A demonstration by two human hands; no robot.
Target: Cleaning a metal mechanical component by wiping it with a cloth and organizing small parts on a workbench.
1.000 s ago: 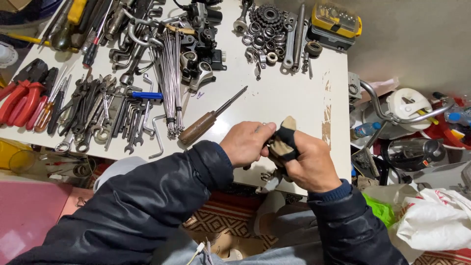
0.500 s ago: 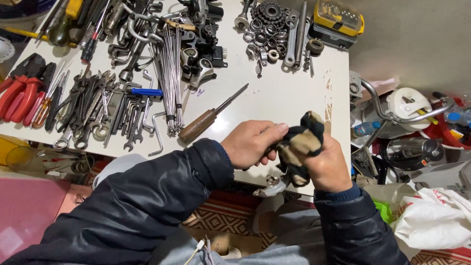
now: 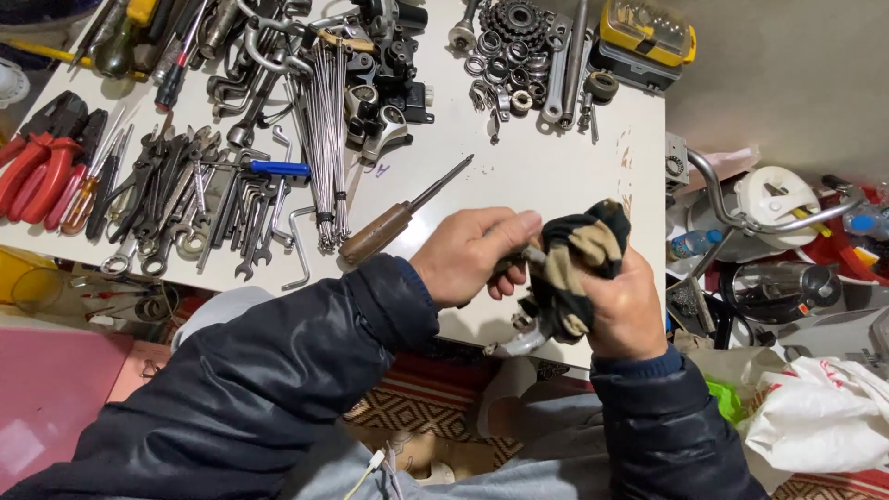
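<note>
Over the near edge of the white desk [image 3: 556, 176], the person's two hands are working together on one small metal part [image 3: 517, 341]. The left hand [image 3: 472, 257] is curling its fingers around the part's upper end, while the right hand [image 3: 622, 306] is closing over a black-and-tan rag [image 3: 579, 259] wrapped about it — only the curved silver lower end is showing beneath. Just beyond the left hand, a wooden-handled screwdriver [image 3: 389, 224] is lying on the desk, with a bundle of spokes [image 3: 326, 139] and a spread of wrenches [image 3: 176, 199] further off.
</note>
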